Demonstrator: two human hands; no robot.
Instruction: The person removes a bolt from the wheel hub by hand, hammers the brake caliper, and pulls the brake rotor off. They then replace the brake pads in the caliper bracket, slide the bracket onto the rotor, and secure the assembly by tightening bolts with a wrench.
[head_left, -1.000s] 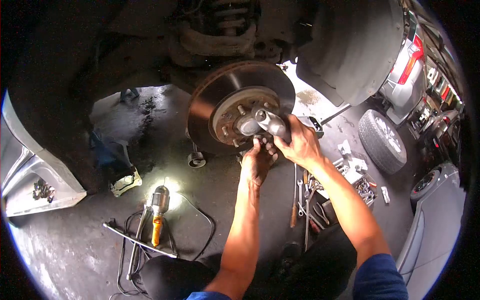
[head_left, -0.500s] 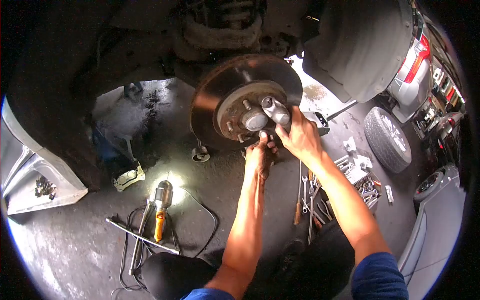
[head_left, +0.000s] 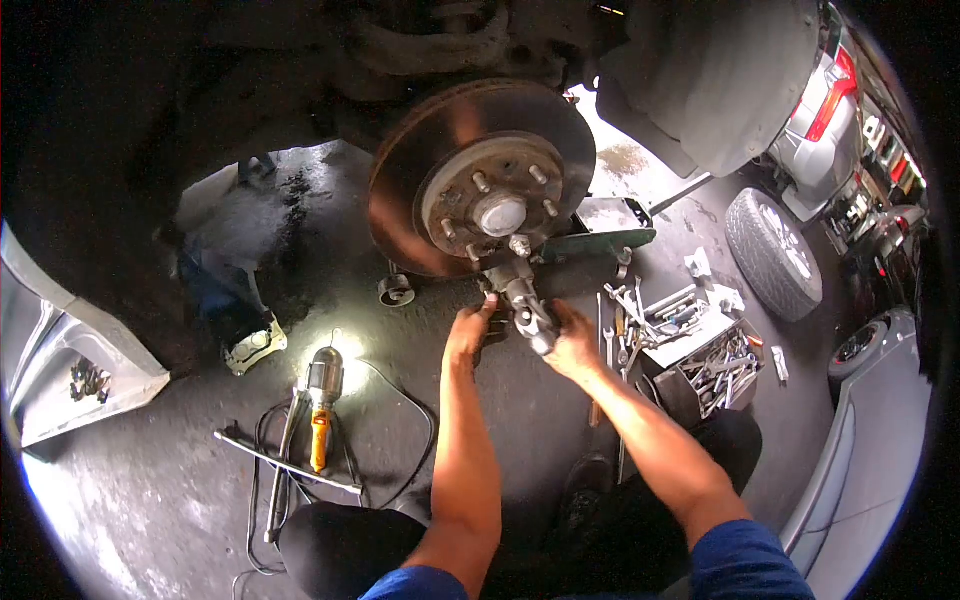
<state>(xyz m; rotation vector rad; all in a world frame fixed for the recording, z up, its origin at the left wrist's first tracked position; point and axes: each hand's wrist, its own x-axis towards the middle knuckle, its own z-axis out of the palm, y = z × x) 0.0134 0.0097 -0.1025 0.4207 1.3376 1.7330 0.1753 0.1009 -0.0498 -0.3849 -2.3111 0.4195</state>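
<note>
Carefully, the person is holding a metal power tool [head_left: 527,310] just below the middle of the brake disc [head_left: 398,190], its length running from the lower edge of the hub face down towards the person. The right hand [head_left: 574,348] is closing round the near end of the tool, its fingers wrapping the body with little gap showing. The left hand [head_left: 470,330] is keeping its fingers partly curled beside the tool's left flank, near its front; whether they are gripping the tool, or something small, cannot be told. A small bright metal piece [head_left: 519,245] is showing beyond the tool's front, close to the wheel studs; whether it is joined to the tool or to the hub is unclear.

For good control, the right hand is best bearing the weight while the left is only steadying the body, its fingertips staying clear of any turning end. The tool should be lining up straight with whatever it is meeting, since a tilt could be making it slip or chew the metal. Behind the hands, a lit work lamp [head_left: 321,430] is lying on the floor, probably leaving the hub's lower side partly shaded.
</note>
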